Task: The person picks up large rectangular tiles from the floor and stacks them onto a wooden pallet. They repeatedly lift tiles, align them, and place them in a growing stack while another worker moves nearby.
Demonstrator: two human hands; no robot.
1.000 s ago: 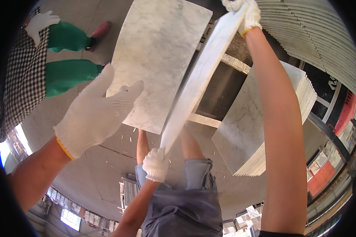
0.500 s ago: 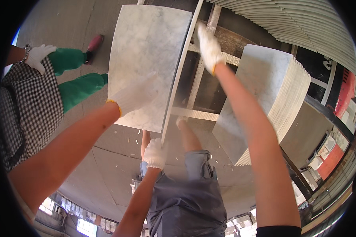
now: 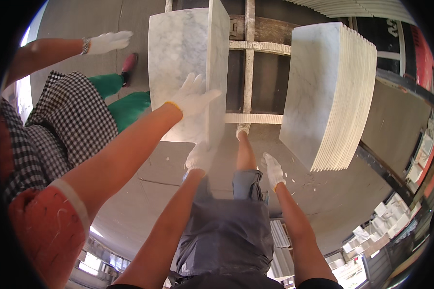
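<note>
A thin grey-white marble slab [image 3: 220, 53] stands on edge, its right face and narrow upper edge showing. My left hand [image 3: 197, 156], in a white knit glove, is closed at the slab's near lower corner; its fingertips are partly hidden. Apart from the stone, my right hand [image 3: 273, 171], gloved too, hangs over the floor with its fingers stretched out. Another marble slab [image 3: 176, 58] lies left of the standing one with its broad face showing. A co-worker's gloved hand [image 3: 193, 96] reaches across that face to the standing slab's edge.
A stack of marble slabs [image 3: 313, 91] leans at the right, its edges in a row. Between the slabs lies a metal frame with pale crossbars [image 3: 258, 118]. The co-worker's other gloved hand [image 3: 111, 42] is raised at left, above a checked apron [image 3: 77, 103]. Chips litter the floor.
My right hand has come back from the standing slab's far part toward me. The slab now shows its right face. The co-worker's near hand has moved right, to the slab's edge; the other has lifted.
</note>
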